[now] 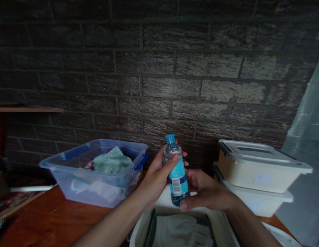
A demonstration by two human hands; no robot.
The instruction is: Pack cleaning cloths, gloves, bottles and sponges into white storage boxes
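Observation:
A clear bottle with a blue cap and a blue label (178, 171) is held up in front of me, tilted slightly, with some blue liquid at its bottom. My left hand (163, 168) wraps round its upper part, thumb across the label. Lower down, my right hand (207, 192) grips the base, with the thumb at the bottom corner and the fingers partly hidden behind. Beneath both hands stands an open white bin (139, 228), and folded grey cloth (180, 230) lies inside it.
On the left of the wooden table (43, 219) sits a clear bluish tub (79, 187) holding cloths (113, 161). Two lidded cream boxes (252, 171) are stacked at the right. A dark brick wall (154, 85) rises behind, and a shelf edge (28, 109) juts out at left.

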